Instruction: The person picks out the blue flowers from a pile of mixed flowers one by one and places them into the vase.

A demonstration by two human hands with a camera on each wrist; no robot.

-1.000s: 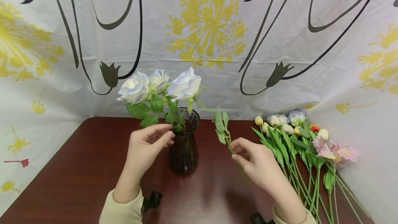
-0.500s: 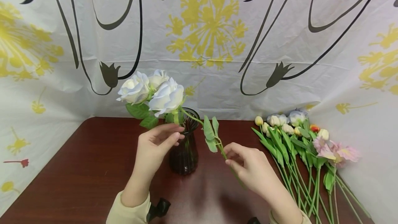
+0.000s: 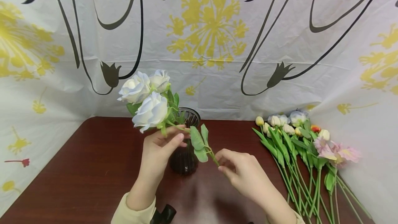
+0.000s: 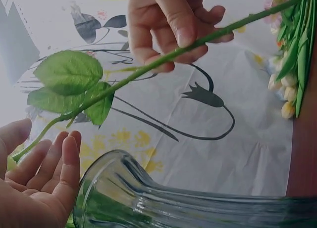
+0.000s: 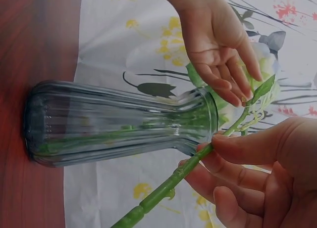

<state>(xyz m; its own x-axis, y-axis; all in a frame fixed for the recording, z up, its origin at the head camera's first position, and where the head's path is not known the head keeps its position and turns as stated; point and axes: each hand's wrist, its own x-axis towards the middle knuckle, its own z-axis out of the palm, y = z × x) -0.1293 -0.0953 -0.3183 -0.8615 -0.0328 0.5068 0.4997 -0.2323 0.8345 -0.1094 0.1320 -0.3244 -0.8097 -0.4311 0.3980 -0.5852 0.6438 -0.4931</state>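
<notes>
My right hand (image 3: pixel 247 172) pinches the stem of a pale blue-white rose (image 3: pixel 151 110) between thumb and fingers. The rose leans left, its head in front of two other white roses (image 3: pixel 134 87) standing in a dark ribbed glass vase (image 3: pixel 184 160). My left hand (image 3: pixel 153 158) is just below the bloom, in front of the vase's neck. In the left wrist view its loosely bent fingers (image 4: pixel 62 159) lie beside the upper stem (image 4: pixel 143 69), without a visible grip. Green stems show through the glass in the right wrist view.
A bunch of loose flowers (image 3: pixel 292 148), with white tulips, a pink bloom and long green stems, lies at the right of the dark red-brown table (image 3: pixel 77 175). A white patterned cloth (image 3: pixel 214 89) hangs behind and at the sides.
My right hand has moved left and down with the rose, whose head has swung left and lower. The left hand has shifted slightly right and down towards the stem.
</notes>
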